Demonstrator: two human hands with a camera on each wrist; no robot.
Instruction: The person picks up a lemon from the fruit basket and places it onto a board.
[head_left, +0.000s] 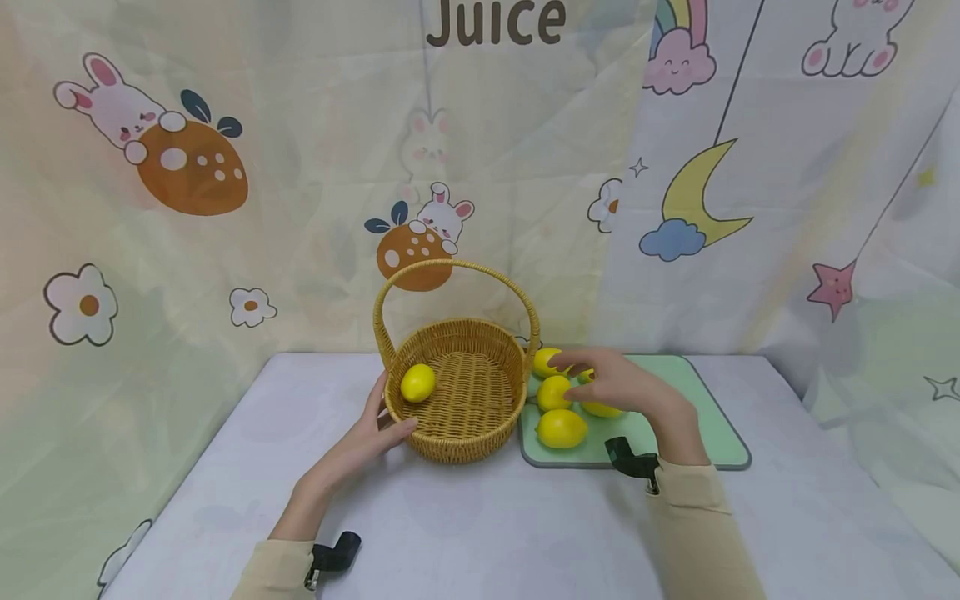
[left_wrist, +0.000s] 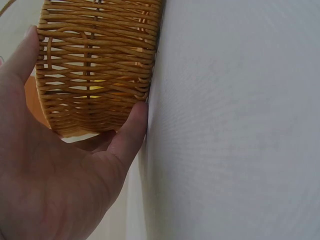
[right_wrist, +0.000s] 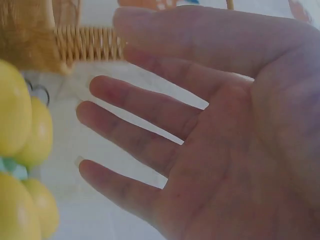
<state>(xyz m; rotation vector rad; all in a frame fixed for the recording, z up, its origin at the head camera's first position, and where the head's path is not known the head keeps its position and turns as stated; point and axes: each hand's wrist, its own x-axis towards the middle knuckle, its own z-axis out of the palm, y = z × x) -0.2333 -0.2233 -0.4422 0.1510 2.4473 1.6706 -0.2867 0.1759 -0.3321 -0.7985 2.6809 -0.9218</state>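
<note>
A yellow lemon [head_left: 417, 382] lies inside a round wicker basket [head_left: 457, 450] with a tall arched handle, against its left wall. My left hand [head_left: 377, 429] holds the basket's left side; in the left wrist view, digits of the left hand [left_wrist: 55, 175] spread around the woven wall. Over a green tray [head_left: 675, 433], my right hand [head_left: 626, 385] hovers above several lemons [head_left: 562, 428], partly hiding some. With its fingers spread, the right hand [right_wrist: 215, 125] holds nothing in the right wrist view, where lemons [right_wrist: 15, 110] show at the left edge.
Basket and tray stand side by side near the back of a white-covered table [head_left: 480, 533]. A printed cloth [head_left: 315, 208] with cartoon figures hangs behind. The basket handle [head_left: 457, 265] rises in front of the cloth.
</note>
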